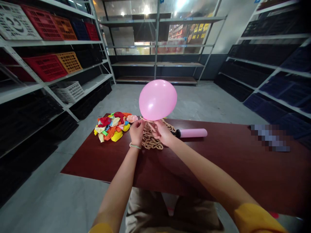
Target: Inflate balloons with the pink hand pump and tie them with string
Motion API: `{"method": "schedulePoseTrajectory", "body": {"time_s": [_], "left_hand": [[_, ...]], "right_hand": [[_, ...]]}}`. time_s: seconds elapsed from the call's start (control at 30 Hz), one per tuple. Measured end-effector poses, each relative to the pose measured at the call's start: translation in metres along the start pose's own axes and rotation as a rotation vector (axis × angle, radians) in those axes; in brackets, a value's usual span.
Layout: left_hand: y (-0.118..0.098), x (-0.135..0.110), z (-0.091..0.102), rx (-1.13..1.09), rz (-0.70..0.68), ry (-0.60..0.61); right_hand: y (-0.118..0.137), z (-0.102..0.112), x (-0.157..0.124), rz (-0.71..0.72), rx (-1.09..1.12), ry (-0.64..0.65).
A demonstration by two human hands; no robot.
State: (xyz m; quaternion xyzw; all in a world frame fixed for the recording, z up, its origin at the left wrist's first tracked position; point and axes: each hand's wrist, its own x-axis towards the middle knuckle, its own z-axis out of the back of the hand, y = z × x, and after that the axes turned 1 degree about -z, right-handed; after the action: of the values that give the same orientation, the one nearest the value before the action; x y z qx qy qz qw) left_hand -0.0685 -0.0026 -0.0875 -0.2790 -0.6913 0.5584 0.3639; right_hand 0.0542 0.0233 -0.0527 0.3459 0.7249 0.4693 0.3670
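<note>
The pink balloon (157,99) is inflated and stands above the tabletop (233,165), its neck drawn down to the two hands. The left hand (137,132) and right hand (163,132) are both closed, each pinching at the neck; the exact finger placement is partly hidden. Directly below the balloon lies a tan chain (150,140). Left of the balloon is a pile of deflated balloons (110,127), and right of it a pink pump (193,133). Risks: a loosened pinch would let air escape and the balloon pull free. Overstretching the neck could tear the rubber. Fingers caught in the tan chain could also disturb the grip.
</note>
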Motion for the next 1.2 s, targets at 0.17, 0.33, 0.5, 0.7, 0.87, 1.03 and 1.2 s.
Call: {"method": "schedulePoseTrajectory", "body": {"time_s": [0.17, 0.33, 0.5, 0.7, 0.87, 1.03, 1.2], "left_hand": [[0.000, 0.002, 0.000, -0.192, 0.146, 0.056], [-0.005, -0.002, -0.005, -0.254, 0.242, 0.066], [-0.006, -0.006, -0.006, -0.194, 0.195, 0.083], [-0.012, -0.012, -0.004, -0.136, 0.070, 0.206], [-0.022, -0.018, -0.003, -0.192, 0.080, 0.331], [-0.024, -0.021, 0.000, -0.267, 0.187, 0.428], [-0.028, -0.023, 0.004, -0.333, 0.361, 0.556]], "right_hand": [[0.000, 0.013, -0.019, 0.231, -0.355, -0.196], [0.011, 0.018, -0.039, 0.631, -1.289, -0.337], [0.024, 0.024, -0.035, 0.689, -1.197, -0.369], [0.040, 0.040, -0.020, 0.630, -0.932, -0.379], [0.052, 0.046, -0.019, 0.625, -0.860, -0.227], [0.064, 0.044, -0.023, 0.704, -0.933, -0.076], [0.074, 0.043, -0.021, 0.706, -0.888, 0.016]]}}
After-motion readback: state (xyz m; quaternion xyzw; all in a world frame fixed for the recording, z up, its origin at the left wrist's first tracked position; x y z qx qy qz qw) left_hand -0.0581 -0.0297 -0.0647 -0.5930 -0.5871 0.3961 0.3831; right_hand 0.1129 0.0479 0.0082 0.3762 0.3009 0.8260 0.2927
